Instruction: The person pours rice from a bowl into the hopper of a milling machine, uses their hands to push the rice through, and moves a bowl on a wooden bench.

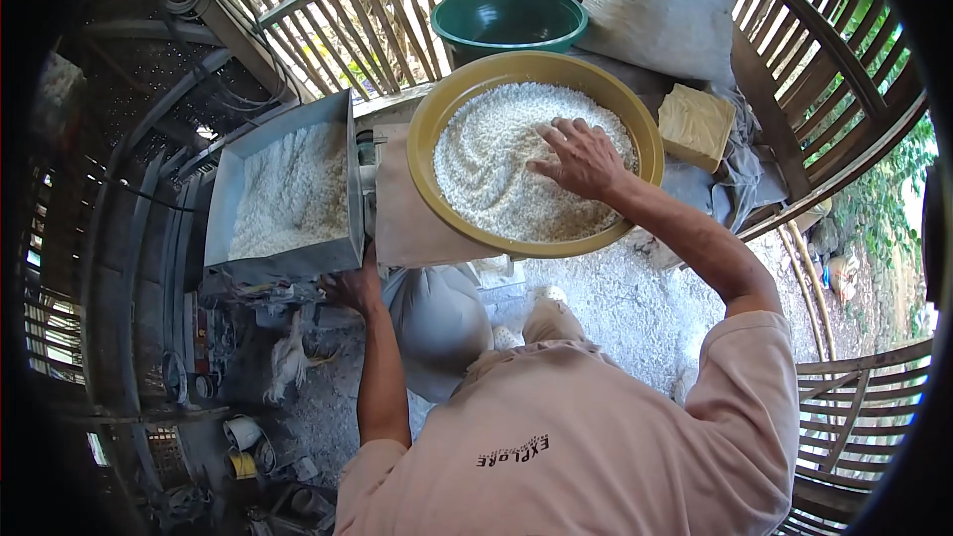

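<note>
My right hand (584,161) reaches over a wide tan basin (425,174) heaped with coarse white grain (501,154). Its fingers are spread and rest at the surface of the grain, where curved furrows show; nothing is gripped in it. Lower on the left, my left hand (355,288) is at the bottom right corner of a grey metal hopper (352,174). Shadow and the hopper's edge hide most of its fingers. More white grain (293,194) lies piled inside the hopper.
Behind the basin stand a green tub (508,18) and a full white sack (660,0). A yellowish block-shaped container (697,127) sits right of the basin. A grey sack (437,323) stands below the board. Slatted walls (824,30) curve around the workplace; dark machinery fills the left.
</note>
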`<state>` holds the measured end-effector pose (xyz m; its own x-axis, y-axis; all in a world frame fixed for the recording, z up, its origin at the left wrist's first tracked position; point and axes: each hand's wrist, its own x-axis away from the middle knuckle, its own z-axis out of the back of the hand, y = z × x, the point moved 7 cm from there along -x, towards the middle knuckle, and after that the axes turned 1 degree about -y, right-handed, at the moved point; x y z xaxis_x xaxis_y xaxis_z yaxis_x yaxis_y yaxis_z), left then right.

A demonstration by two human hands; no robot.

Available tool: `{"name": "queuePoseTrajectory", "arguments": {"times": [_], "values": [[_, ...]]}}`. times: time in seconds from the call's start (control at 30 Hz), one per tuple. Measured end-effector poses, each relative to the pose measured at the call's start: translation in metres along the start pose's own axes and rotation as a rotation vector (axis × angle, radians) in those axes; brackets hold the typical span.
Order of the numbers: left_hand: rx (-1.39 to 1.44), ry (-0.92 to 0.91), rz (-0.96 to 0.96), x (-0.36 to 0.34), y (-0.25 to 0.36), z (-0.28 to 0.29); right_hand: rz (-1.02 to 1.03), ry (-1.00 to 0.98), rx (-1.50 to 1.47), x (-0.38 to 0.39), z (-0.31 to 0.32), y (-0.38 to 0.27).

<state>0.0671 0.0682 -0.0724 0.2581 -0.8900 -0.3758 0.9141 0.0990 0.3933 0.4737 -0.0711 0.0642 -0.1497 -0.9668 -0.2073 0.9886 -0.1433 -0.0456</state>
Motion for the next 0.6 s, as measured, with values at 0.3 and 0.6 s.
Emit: {"name": "queuePoseTrajectory", "arguments": {"times": [0.3,0.6], "values": [[0.001,0.023,0.035,0.0,-0.009,-0.007,-0.028,-0.133,-0.056,-0.001,-0.006,0.0],[-0.029,-0.125,0.101,-0.007,-0.015,-0.028,-0.049,-0.1,-0.172,0.002,-0.006,0.01]]}}
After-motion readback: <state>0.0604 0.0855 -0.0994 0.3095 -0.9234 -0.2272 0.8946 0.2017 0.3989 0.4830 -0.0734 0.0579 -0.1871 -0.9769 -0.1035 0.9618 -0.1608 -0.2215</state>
